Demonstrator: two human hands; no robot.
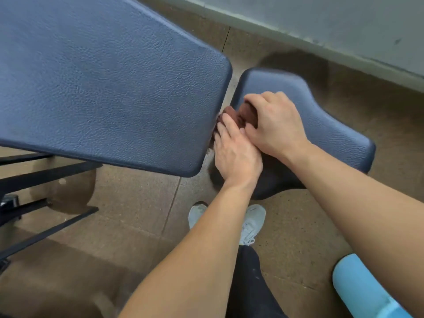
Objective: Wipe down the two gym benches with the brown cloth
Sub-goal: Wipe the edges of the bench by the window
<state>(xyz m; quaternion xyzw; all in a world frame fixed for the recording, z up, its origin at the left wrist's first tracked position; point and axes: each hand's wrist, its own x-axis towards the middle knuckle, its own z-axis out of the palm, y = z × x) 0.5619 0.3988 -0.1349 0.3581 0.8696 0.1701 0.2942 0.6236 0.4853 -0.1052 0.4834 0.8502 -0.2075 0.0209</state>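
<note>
Working at the narrow gap where the inclined backrest pad [103,88] meets the seat pad [332,127] of a blue-upholstered gym bench, both hands bear on the brown cloth [237,114]. The cloth is bunched into a wad at the inner edge of the seat pad and touches the backrest's lower edge. Risk one: the wad sits right over the open gap, so a push too far inward could, in my judgement, drive it down between the pads and onto the floor [128,203]. Risk two: fingertips lie close to both pad edges and could be pinched if the backrest shifted on its black frame [46,175]. Risk three: a balled cloth presents a small face, so the broad pad surfaces may be left streaked or missed unless it is opened out. The right hand [275,127] comes in from the right with knuckles up, its fingers curled over the top of the wad in a closed grip. The left hand [236,154] lies alongside and partly beneath it, back uppermost. Its fingers are extended forward and laid on the near part of the cloth, pressing rather than clasping as far as can be seen. Both forearms are bare and reach well forward. A second bench is not in view.
</note>
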